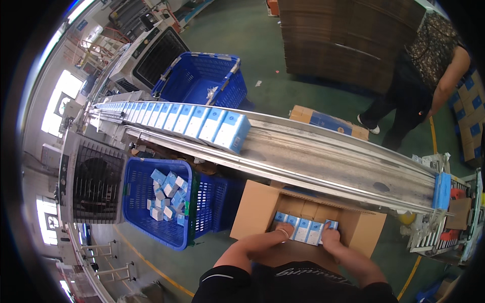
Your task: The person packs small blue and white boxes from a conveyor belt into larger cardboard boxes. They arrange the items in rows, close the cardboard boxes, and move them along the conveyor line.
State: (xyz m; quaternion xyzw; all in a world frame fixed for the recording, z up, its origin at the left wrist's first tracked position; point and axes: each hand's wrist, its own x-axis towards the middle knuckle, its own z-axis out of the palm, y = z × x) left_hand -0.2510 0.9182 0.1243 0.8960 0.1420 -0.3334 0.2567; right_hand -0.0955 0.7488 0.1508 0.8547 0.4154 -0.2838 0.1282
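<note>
An open cardboard carton [257, 212] with its flaps spread stands right in front of me. Inside it is a row of small blue-and-white boxes [302, 231], side by side. My left hand [286, 230] presses against the left end of the row, its fingers partly hidden. At the right end, my right hand [331, 236] grips the last box with its fingers bent around it. The row sits between both hands. How deep the carton is filled beneath the boxes I cannot tell.
Beyond the carton runs a conveyor [313, 156], with a line of blue-and-white boxes [202, 123] on its left part. A blue basket [132, 202] of loose boxes stands left; another blue basket [202, 76] is behind the conveyor. A person [424, 76] stands at far right.
</note>
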